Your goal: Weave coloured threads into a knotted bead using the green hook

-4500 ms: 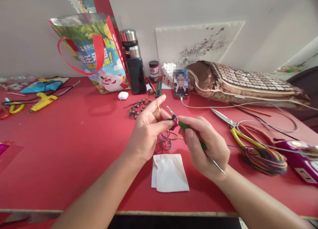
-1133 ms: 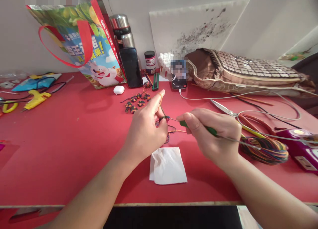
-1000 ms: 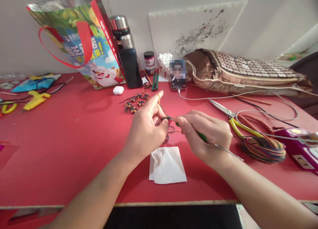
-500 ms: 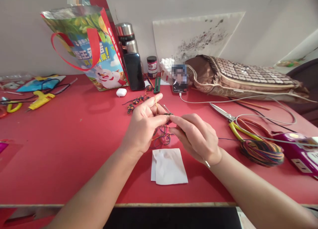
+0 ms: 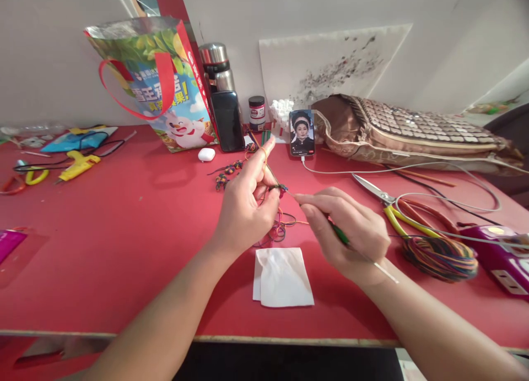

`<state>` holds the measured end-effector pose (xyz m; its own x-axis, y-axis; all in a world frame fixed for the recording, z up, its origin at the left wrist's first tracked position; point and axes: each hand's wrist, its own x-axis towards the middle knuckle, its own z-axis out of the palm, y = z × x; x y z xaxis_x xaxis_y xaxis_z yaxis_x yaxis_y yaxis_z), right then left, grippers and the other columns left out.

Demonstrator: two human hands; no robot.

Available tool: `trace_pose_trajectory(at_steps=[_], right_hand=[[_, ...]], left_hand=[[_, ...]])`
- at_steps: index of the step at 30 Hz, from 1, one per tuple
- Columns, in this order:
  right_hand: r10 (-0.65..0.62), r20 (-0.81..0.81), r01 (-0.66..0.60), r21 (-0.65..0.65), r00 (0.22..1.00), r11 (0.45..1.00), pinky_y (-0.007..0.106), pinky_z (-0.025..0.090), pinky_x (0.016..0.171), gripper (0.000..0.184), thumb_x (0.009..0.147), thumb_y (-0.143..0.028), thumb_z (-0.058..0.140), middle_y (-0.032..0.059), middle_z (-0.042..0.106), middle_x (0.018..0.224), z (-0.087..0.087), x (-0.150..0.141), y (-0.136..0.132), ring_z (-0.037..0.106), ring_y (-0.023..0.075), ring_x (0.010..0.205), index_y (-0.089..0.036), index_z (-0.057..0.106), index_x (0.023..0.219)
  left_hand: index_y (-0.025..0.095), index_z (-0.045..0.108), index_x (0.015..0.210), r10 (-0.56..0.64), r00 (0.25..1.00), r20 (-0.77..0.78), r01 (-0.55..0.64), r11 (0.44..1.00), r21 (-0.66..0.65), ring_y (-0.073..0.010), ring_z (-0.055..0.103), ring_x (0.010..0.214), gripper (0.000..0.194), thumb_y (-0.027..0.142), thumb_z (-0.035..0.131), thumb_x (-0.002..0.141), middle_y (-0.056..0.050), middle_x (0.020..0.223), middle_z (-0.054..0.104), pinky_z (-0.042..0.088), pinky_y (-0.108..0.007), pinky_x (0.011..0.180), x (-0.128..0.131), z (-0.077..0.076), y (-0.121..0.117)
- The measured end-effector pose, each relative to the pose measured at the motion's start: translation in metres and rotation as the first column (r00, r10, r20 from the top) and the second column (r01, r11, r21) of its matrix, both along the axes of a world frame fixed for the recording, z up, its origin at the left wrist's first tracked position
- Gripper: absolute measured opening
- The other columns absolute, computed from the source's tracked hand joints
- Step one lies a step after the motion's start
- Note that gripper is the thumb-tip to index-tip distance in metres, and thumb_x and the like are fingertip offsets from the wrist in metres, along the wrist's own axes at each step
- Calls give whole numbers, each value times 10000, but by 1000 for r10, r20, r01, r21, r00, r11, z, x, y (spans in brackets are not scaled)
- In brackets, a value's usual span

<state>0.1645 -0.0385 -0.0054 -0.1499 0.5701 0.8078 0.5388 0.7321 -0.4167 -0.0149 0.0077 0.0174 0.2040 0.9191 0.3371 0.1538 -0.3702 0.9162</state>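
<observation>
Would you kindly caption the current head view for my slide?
Over a red table, the left hand holds small multicoloured cordwork and the right hand a green-handled tool.

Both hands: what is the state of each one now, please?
Left hand: closed, pinching the yarn.
Right hand: closed, holding the hook.

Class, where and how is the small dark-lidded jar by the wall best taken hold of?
Probably by its dark round lid, gripped across opposite sides from above: the jar stands upright, lid uppermost, while the dark phone and knobbly white ornament flank it.
</observation>
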Motion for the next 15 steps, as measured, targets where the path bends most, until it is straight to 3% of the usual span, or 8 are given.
trace_pose_trajectory(at_steps=[5, 8, 15], right_hand=[[-56, -172, 16, -228, 984, 973, 293, 539, 571, 222, 1071, -242, 685, 15, 706, 687, 5, 11, 1, 629, 149, 584, -236, 812, 889], [-56, -294, -49, -336, 954, 941, 297, 473, 519, 220, 1051, -311, 745, 10, 664, 647, 6, 18, 3, 578, 146, 561, -245, 841, 864], [-119, -586, -297, -564, 801, 771, 271, 278, 411, 275, 928, -459, 895, 7, 603, 587, 17, 25, 7, 468, 120, 489, -220, 850, 800]], left_hand=[[281, 661, 1567, -86, 996, -17, 85, 996, -37, -130, 371, 624, 701, 103, 720, 891, 33, 821, 601, 418, -328, 650, -3, 0, 3], [270, 674, 1564, -128, 991, -43, 127, 991, -34, -139, 414, 650, 690, 102, 716, 897, 25, 820, 596, 451, -326, 678, -4, 2, 3], [320, 738, 1502, -199, 977, 74, 207, 969, -133, -171, 563, 759, 680, 112, 766, 855, 10, 807, 633, 515, -324, 736, -6, 6, 3]])
